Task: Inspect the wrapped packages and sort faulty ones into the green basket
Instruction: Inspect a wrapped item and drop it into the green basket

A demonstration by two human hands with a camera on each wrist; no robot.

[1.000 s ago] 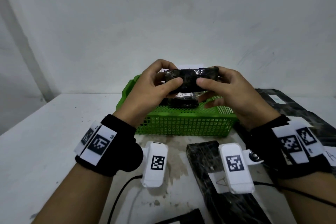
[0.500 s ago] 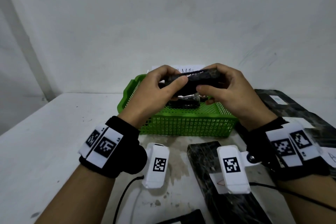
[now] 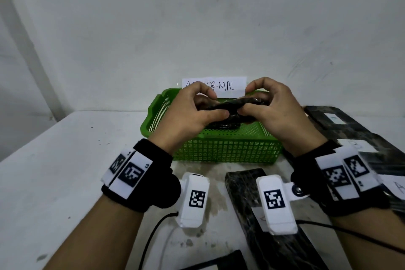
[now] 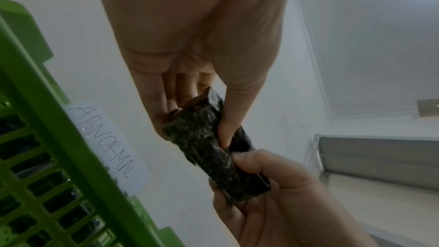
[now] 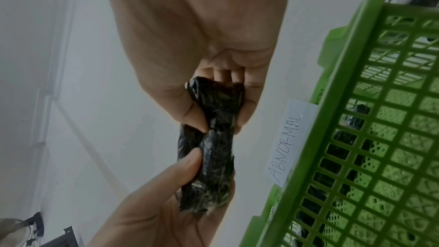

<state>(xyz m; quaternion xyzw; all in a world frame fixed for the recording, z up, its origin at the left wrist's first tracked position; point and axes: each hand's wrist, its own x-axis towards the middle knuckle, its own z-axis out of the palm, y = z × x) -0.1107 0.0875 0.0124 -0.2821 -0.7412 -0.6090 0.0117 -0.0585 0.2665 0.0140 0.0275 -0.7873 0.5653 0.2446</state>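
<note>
A small package in crinkled black wrap [image 3: 232, 106] hangs above the green basket [image 3: 221, 155], gripped at both ends. My left hand [image 3: 211, 105] pinches its left end between thumb and curled fingers; my right hand [image 3: 252, 103] does the same at the right end. In the left wrist view the package [image 4: 209, 149] runs from my left hand [image 4: 197, 127] down to the right hand [image 4: 273, 185]. The right wrist view shows the package [image 5: 213, 157] under my right hand [image 5: 218, 121]. Another black package [image 3: 223, 126] lies inside the basket.
A paper label reading ABNORMAL [image 3: 228, 85] is stuck on the wall behind the basket. A long black package [image 3: 243, 190] lies on the white table before the basket, partly hidden by the wrist camera. More black packages with white labels [image 3: 350, 131] lie at the right.
Both hands have lowered the package slightly over the basket and rolled it from face-on to nearly edge-on. The wall label now shows above it.
</note>
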